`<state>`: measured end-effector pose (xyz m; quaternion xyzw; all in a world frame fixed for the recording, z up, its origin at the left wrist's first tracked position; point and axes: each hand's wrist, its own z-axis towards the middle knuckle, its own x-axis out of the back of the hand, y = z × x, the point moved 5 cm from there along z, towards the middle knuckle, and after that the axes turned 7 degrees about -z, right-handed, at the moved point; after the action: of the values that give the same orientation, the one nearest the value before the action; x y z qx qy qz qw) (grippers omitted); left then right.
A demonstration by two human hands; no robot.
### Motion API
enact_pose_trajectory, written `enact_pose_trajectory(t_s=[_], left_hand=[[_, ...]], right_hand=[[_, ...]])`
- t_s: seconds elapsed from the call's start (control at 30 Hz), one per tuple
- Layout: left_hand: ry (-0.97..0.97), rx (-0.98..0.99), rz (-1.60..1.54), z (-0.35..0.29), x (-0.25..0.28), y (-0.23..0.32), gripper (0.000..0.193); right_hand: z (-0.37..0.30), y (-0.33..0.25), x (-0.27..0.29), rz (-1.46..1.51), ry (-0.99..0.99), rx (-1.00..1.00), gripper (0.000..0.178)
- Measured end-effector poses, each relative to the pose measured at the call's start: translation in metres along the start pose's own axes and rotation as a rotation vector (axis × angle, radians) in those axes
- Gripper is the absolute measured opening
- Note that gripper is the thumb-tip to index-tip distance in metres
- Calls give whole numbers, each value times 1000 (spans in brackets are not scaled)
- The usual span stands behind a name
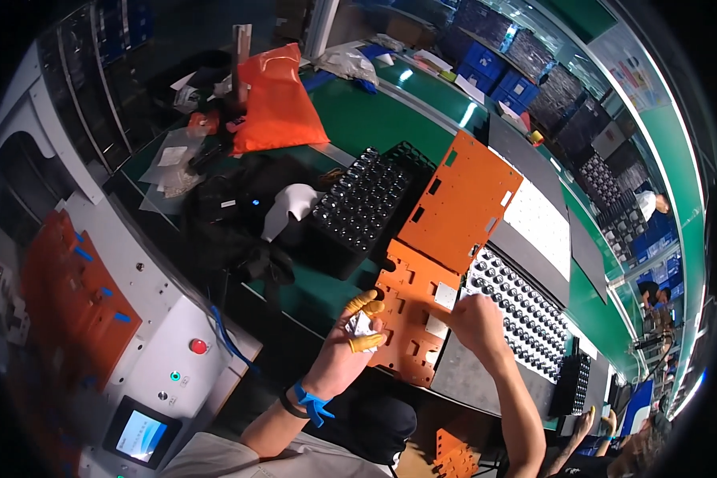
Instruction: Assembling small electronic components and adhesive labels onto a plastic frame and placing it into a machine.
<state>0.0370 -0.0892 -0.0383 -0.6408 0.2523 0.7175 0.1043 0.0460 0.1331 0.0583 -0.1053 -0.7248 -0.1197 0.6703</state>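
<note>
My left hand (352, 341), with yellow finger cots on thumb and fingers and a blue strap at the wrist, holds a small crumpled white piece (361, 325). It rests at the left edge of a flat orange plate (406, 296) with cut-outs. My right hand (476, 320) is closed at the plate's right edge, pinching or pressing a small white square pad (446, 295); a second white pad (437, 326) sits below it. A hinged orange lid (460, 199) stands tilted up behind the plate.
A black tray of round lens-like parts (364, 205) lies to the left, another tray of shiny parts (520, 312) to the right. An orange bag (276, 103) is at the back. A grey machine with a red button (198, 346) and small screen (142, 435) stands at the left.
</note>
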Motion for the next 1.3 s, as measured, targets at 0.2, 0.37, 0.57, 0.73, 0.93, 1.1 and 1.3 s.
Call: enact_pose_trajectory(t_s=[0.2,0.37,0.57,0.73,0.93,1.1,1.3], left_hand=[[118,73,-73,-22,10,22,49],[84,-5,-28,-34,29,35,43],[119,-19,14,-38,19,50,37],[103,23,-74,-35,26,50,37],[243,138,-144,-35,18,41,45],[202,92,-37,-35,14,43,52],[202,131,-29,-42,9,35,54]], right_hand=[[18,-134,55,478,363,313,27],[49,-198,57,423,472,333,30],[66,-219,49,334,521,235,35],[66,-225,53,216,427,220,38],[65,-216,57,223,472,243,36],[68,-217,53,262,416,272,35],[52,-201,56,487,425,319,32]])
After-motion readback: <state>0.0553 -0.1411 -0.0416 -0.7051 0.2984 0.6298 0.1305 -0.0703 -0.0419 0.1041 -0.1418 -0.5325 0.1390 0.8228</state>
